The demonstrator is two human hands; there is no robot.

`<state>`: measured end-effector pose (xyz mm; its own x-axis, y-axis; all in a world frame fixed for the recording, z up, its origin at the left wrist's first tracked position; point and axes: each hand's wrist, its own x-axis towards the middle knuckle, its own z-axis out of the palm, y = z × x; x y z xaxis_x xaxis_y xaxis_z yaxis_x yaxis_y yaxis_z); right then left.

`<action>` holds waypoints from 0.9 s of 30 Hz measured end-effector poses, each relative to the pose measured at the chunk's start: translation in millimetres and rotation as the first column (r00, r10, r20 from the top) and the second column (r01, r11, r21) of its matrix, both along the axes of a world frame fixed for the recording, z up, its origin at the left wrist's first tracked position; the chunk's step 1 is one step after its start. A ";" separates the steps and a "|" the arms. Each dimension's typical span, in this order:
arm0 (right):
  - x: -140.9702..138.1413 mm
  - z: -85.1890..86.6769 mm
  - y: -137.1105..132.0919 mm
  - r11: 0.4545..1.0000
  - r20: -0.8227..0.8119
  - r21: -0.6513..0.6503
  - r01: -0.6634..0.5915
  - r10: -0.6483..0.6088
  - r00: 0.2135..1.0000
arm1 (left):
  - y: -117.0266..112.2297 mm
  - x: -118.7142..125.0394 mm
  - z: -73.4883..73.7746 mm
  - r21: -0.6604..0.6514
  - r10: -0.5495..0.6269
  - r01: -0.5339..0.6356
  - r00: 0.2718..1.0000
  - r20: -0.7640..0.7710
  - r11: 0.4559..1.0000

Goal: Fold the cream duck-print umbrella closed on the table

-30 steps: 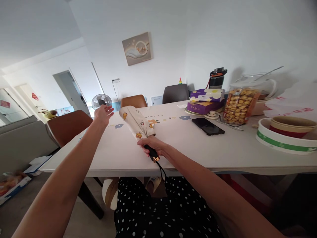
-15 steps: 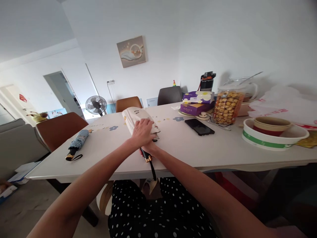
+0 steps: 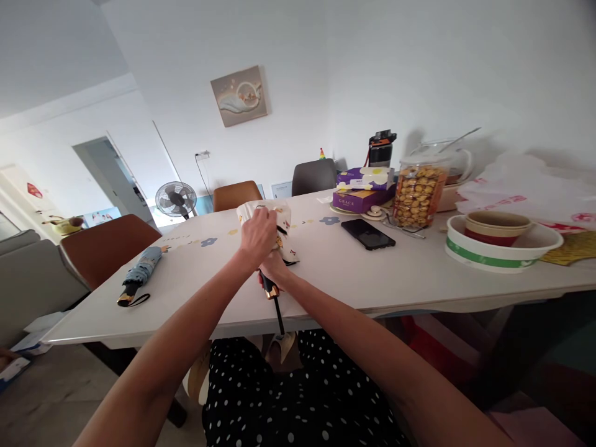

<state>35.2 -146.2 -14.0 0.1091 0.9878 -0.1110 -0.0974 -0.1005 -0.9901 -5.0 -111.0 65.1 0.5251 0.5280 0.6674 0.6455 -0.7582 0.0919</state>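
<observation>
A cream folding umbrella (image 3: 285,228) with small cartoon prints is held just above the white table (image 3: 354,273), near its front edge. My right hand (image 3: 274,268) is closed round its black, gold-tipped handle (image 3: 269,287), and a black wrist strap hangs down from it. My left hand (image 3: 256,233) is closed over the cream canopy fabric, which bunches up under the fingers. A second folded umbrella (image 3: 138,275), light blue with a black handle, lies on the table's left end, well apart from both hands.
A black phone (image 3: 367,234) lies right of the cream umbrella. Behind it are a purple box (image 3: 361,199), a snack jar (image 3: 415,197) and a white bowl (image 3: 503,245) holding a red-rimmed cup. Brown chairs (image 3: 105,245) and a fan (image 3: 176,199) stand beyond the table.
My left hand came back from the far left, landed on the cream umbrella and now grips its fabric, which has bunched up shorter. The blue umbrella came into view.
</observation>
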 end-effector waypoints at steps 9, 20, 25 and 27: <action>2.0 2.7 4.2 0.999 -0.067 0.045 0.027 -0.024 0.997 | 26.4 -42.8 -24.0 -0.435 0.246 0.322 0.490 0.837 0.841; 5.7 2.1 7.7 0.999 -0.093 -0.045 0.017 -0.021 0.995 | 12.7 -73.8 -52.3 -0.336 0.477 0.726 0.012 0.879 0.600; 7.1 10.4 1.7 0.999 -0.237 -0.011 -0.047 0.043 0.970 | 19.7 -86.1 -59.9 -0.245 0.506 0.810 -0.074 0.859 0.533; 7.9 12.2 0.6 0.998 -0.275 -0.036 -0.056 0.044 0.960 | 21.6 -89.9 -63.1 -0.229 0.499 0.823 -0.075 0.864 0.520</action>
